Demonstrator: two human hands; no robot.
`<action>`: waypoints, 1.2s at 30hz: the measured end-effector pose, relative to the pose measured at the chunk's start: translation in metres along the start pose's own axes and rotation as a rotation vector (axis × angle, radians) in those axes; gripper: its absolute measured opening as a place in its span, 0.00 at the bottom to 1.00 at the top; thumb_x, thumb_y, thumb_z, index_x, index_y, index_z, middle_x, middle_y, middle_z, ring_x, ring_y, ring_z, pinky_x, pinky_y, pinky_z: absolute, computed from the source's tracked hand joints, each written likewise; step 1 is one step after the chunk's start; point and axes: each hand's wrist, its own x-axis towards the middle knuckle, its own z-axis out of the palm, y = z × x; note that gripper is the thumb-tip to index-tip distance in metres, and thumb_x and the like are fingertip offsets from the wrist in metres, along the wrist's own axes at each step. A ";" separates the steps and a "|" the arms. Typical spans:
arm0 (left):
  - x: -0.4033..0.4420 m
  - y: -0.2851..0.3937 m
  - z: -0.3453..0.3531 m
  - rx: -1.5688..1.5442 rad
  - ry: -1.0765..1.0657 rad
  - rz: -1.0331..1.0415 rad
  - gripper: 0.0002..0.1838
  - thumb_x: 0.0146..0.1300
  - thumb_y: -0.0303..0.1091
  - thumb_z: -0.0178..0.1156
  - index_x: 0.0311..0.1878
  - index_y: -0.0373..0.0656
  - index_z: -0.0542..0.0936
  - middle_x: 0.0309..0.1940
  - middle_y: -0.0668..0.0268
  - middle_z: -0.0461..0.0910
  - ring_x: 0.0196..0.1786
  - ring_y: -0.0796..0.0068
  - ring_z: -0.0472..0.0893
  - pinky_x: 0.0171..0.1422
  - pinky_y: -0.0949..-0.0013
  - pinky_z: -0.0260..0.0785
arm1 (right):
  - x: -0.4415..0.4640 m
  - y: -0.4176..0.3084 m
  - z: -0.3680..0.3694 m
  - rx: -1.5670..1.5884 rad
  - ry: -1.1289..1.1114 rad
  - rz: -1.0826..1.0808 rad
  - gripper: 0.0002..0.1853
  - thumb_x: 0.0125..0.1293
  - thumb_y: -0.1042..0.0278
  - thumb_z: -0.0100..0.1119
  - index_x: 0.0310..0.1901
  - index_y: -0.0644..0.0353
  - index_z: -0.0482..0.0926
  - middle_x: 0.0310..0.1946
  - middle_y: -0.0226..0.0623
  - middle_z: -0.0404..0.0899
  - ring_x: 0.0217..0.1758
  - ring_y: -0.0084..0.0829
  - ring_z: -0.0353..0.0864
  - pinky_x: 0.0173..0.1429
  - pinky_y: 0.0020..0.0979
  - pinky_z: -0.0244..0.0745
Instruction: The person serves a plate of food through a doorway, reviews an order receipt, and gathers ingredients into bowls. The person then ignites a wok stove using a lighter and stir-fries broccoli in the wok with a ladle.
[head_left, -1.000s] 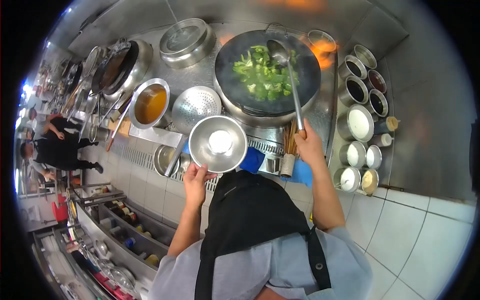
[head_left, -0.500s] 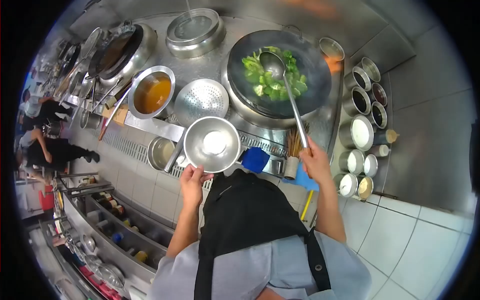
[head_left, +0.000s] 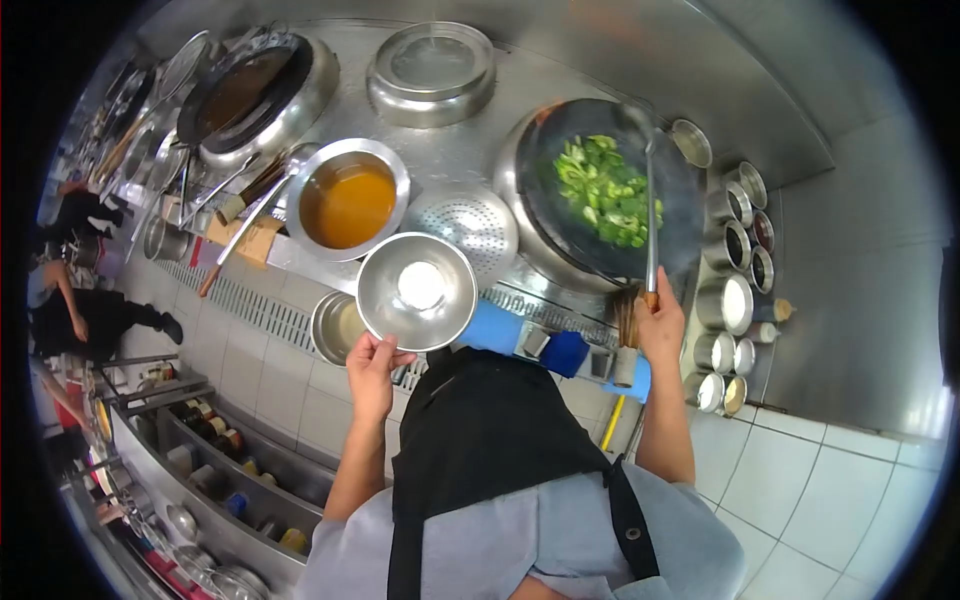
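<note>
My left hand (head_left: 372, 365) grips the rim of a shiny steel bowl (head_left: 378, 295), thumb on top, just in front of the stove. My right hand (head_left: 660, 320) is closed around the wooden end of a long-handled ladle (head_left: 652, 225). Its blurred head is at the far right side of a dark wok (head_left: 680, 230). Chopped green vegetables (head_left: 605, 190) lie in the wok, left of the ladle's handle. Behind the bowl sit a perforated strainer (head_left: 475, 212) and a wide-rimmed steel pot (head_left: 400, 160) with orange-brown liquid.
Several seasoning containers (head_left: 724, 305) line the right side. A bamboo brush (head_left: 626, 350) and a dark blue cloth (head_left: 563, 353) sit at the stove's front edge. A lidded steel pot (head_left: 432, 108) stands at the back. Other people (head_left: 90, 310) are at the far left.
The ladle's head has moved off the vegetables to the wok's far right side. The view has shifted, so stove things appear further right. The bowl stays in my left hand.
</note>
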 end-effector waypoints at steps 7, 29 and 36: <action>0.020 0.014 -0.043 -0.041 0.033 0.025 0.08 0.75 0.27 0.57 0.36 0.39 0.75 0.35 0.64 0.82 0.33 0.75 0.84 0.43 0.69 0.85 | 0.138 -0.156 0.102 1.078 -0.375 0.234 0.40 0.68 0.76 0.62 0.80 0.62 0.57 0.28 0.30 0.76 0.19 0.20 0.72 0.20 0.23 0.65; -0.015 0.022 -0.005 0.082 0.144 0.109 0.05 0.75 0.27 0.56 0.39 0.39 0.75 0.39 0.61 0.83 0.37 0.74 0.84 0.43 0.67 0.84 | 0.111 -0.141 0.058 2.025 -0.679 0.417 0.06 0.71 0.69 0.60 0.44 0.57 0.73 0.31 0.31 0.76 0.26 0.22 0.74 0.25 0.27 0.66; -0.028 -0.016 0.068 0.093 -0.037 0.068 0.07 0.75 0.27 0.58 0.38 0.36 0.75 0.36 0.61 0.82 0.36 0.74 0.84 0.44 0.68 0.86 | 0.017 -0.052 -0.030 1.565 -0.498 0.559 0.18 0.71 0.71 0.58 0.60 0.63 0.73 0.32 0.32 0.74 0.23 0.20 0.73 0.20 0.24 0.64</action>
